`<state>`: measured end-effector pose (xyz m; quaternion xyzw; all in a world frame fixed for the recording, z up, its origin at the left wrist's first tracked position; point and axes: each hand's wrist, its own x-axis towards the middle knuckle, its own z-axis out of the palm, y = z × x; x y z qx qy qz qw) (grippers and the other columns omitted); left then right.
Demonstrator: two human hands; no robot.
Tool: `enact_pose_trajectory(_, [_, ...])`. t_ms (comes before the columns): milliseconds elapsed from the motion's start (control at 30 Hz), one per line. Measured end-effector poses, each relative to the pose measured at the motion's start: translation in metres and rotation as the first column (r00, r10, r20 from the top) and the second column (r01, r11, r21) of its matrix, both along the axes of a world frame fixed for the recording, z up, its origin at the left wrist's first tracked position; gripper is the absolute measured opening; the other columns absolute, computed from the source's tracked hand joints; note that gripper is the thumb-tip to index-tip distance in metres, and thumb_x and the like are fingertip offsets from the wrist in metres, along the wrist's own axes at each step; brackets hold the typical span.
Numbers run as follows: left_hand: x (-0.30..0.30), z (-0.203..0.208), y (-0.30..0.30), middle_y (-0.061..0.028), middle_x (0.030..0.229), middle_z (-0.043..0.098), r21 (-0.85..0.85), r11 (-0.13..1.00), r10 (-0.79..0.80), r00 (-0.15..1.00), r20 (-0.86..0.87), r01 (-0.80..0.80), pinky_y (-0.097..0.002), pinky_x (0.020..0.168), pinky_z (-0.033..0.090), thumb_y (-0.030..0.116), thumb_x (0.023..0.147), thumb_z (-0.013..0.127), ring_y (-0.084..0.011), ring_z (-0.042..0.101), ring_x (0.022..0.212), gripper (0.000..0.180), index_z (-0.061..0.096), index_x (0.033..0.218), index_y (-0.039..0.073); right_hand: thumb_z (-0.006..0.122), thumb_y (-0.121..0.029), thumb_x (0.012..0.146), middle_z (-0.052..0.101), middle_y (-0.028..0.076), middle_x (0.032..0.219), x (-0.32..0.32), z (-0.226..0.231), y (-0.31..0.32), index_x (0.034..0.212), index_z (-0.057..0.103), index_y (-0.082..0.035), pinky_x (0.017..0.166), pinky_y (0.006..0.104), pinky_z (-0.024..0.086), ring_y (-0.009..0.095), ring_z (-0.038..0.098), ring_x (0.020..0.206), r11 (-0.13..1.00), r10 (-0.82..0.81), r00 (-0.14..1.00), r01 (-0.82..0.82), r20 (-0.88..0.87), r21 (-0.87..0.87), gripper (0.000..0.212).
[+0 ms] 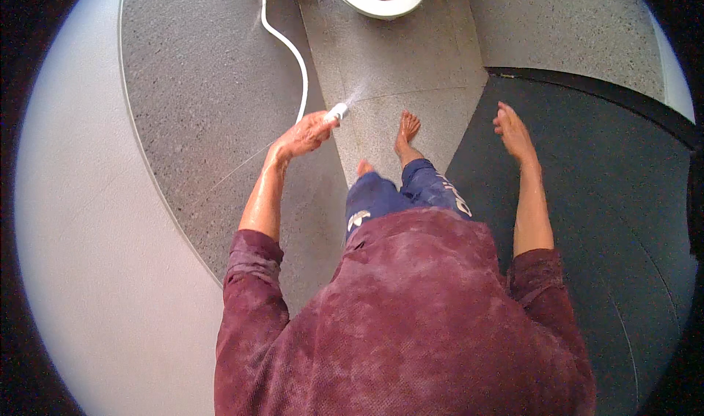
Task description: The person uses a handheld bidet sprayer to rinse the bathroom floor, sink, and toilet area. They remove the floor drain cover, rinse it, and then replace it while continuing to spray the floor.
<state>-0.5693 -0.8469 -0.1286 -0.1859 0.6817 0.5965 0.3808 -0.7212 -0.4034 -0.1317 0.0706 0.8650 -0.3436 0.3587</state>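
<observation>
My left hand [304,135] is closed around a white bidet sprayer [337,112], held out to the left of my legs. From its head a fine spray of water [358,92] shoots up and to the right, over the floor ahead. A white hose [293,48] runs from beside the hand toward the far wall side. My right hand [515,136] is raised on the other side, its fingers loosely bent and holding nothing. Both forearms look wet.
A white toilet bowl [378,9] with its rim showing stands at the far middle. My bare feet [408,129] are on the light speckled floor [400,64]. On the right lies a dark grey surface [609,196] with a black edge [587,86]; a white wall [95,218] curves along the left.
</observation>
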Motion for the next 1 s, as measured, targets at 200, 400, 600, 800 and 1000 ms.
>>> enact_pose_trajectory(200, [0.041, -0.018, 0.004, 0.0037, 0.068, 0.041, -0.083, 0.99, -0.108, 0.992, 0.069, 0.114, -0.0253, 0.056, 0.032, 0.048, 0.088, 0.052, -0.0098, 0.037, 0.064, 0.04, 0.054, 0.086, 0.008, 0.04, -0.037, 0.094, 0.061, 0.01, 0.099, 0.019, -0.052, 0.006, 0.129, 0.045, -0.003, 0.077, 0.0312, 0.047, 0.018, 0.059, 0.084, 0.994, 0.067, 0.977, -0.083, 0.204, 0.07, 0.049])
enact_pose_trajectory(400, [0.045, -0.006, -0.01, 0.005, 0.065, 0.036, -0.068, 0.997, 0.022, 1.0, 0.018, -0.02, -0.0253, 0.052, 0.03, 0.049, 0.088, 0.05, -0.0091, 0.034, 0.059, 0.04, 0.049, 0.081, 0.01, 0.041, -0.038, 0.094, 0.06, 0.012, 0.109, 0.015, -0.025, 0.005, 0.129, 0.046, -0.004, 0.079, 0.0317, 0.048, 0.02, 0.059, 0.092, 0.991, 0.131, 0.986, -0.128, 0.107, -0.038, 0.049])
enact_pose_trajectory(600, [0.044, -0.001, -0.008, 0.0034, 0.068, 0.043, -0.061, 0.963, 0.262, 0.964, -0.037, -0.264, -0.0254, 0.055, 0.034, 0.049, 0.088, 0.052, -0.0097, 0.039, 0.061, 0.041, 0.056, 0.089, 0.008, 0.043, -0.038, 0.094, 0.06, 0.012, 0.11, -0.04, -0.053, -0.077, 0.128, 0.046, -0.004, 0.077, 0.0312, 0.049, 0.02, 0.061, 0.09, 0.926, 0.376, 0.926, -0.377, -0.015, -0.024, 0.048])
enact_pose_trajectory(800, [0.05, 0.018, 0.029, -0.016, 0.097, 0.063, -0.248, 0.962, 0.07, 0.984, -0.163, -0.11, -0.0368, 0.08, 0.044, 0.042, 0.085, 0.057, -0.0273, 0.059, 0.089, 0.043, 0.058, 0.109, 0.006, 0.039, -0.03, 0.094, 0.06, 0.007, 0.086, 0.026, -0.092, -0.196, 0.11, 0.055, -0.004, 0.064, 0.0296, 0.053, 0.015, 0.059, 0.071, 0.889, 0.159, 0.845, 0.103, 0.511, -0.446, 0.034])
enact_pose_trajectory(1000, [0.033, 0.044, 0.043, -0.0162, 0.099, 0.062, -0.179, 0.984, -0.029, 0.998, -0.06, 0.018, -0.0388, 0.08, 0.044, 0.047, 0.086, 0.053, -0.0304, 0.058, 0.092, 0.047, 0.057, 0.109, 0.005, 0.046, -0.019, 0.09, 0.058, 0.007, 0.096, 0.084, -0.14, -0.274, 0.105, 0.056, -0.004, 0.071, 0.0365, 0.052, 0.018, 0.057, 0.083, 0.77, -0.122, 0.697, 0.516, 0.707, -0.376, 0.024])
